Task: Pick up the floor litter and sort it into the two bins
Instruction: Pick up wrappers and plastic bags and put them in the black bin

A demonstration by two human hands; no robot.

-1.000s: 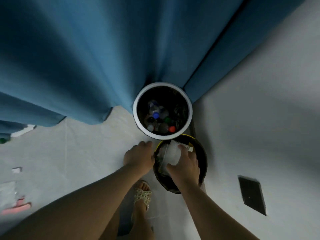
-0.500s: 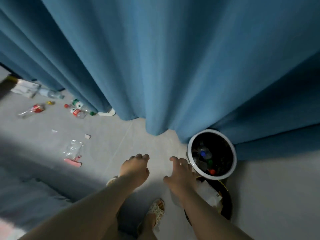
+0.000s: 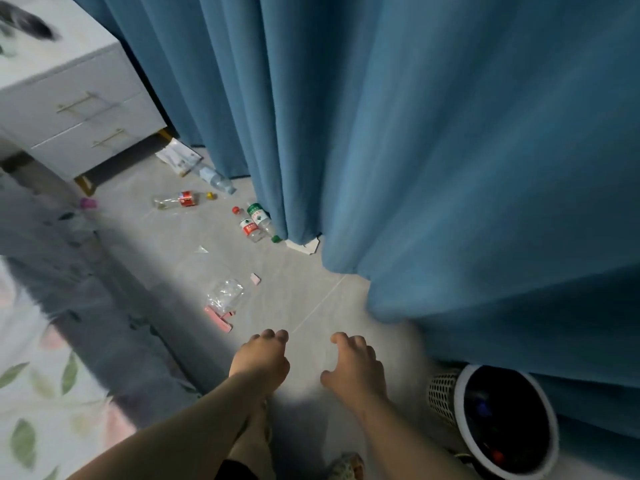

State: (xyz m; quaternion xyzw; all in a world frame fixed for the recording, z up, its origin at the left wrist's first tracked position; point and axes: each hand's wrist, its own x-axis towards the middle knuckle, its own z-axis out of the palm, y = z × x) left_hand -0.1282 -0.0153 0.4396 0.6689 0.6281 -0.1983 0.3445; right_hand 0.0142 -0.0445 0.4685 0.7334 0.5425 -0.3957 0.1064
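grey matt floor tiles (image 3: 166,258) carry the remaining litter. far left stands a white two-drawer cabinet with brass bar handles (image 3: 79,112); before it a clear plastic bottle with red label (image 3: 176,199) lies on its side. further right, a red-labelled clear bottle (image 3: 249,229) and a green-labelled clear bottle (image 3: 259,215) lie side by side at the curtain hem. nearest item: a crumpled clear plastic wrapper (image 3: 225,295), thin and glossy, touching a flat pink strip (image 3: 217,318) whose long axis runs far-left to near-right. both lie ahead and left of the left hand (image 3: 259,362), judged the nearer; the right hand (image 3: 353,368) is further off. both hands are empty, fingers loosely curled. right of them hangs a heavy blue pleated curtain (image 3: 433,150), then a white round mesh-sided bin (image 3: 441,393), well apart from the wrapper.
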